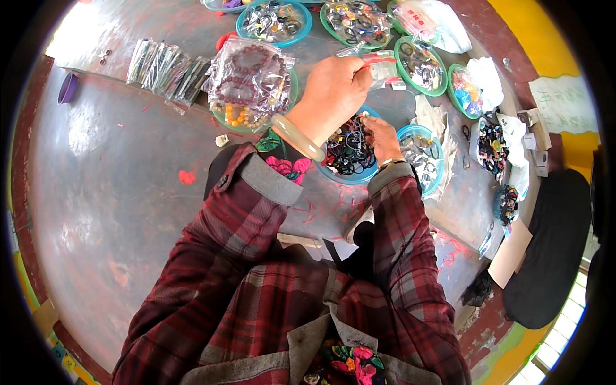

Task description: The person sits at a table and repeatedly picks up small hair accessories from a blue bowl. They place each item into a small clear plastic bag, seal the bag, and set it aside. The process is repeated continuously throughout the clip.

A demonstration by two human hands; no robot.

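Note:
A blue basin [353, 179] heaped with dark cord loops and small beads [350, 146] stands in front of me. My right hand [383, 138] reaches over its right rim, fingers bent and closed on a dark cord at the top of the heap. Above the basin's far side is my left hand [333, 90], with a pale bangle [299, 138] on its wrist. Its fingers are pinched together beside a thin red strip [381, 61] and a small clear plastic bag [386, 74]; what lies between the fingertips is hidden.
Bagged dark red bead bracelets [249, 74] rest on a green basin at left, beside a row of flat plastic packets [168, 70]. More basins of trinkets, such as a blue one [274, 22] and a green one [420, 66], line the far side. A small purple bowl [67, 88] sits far left.

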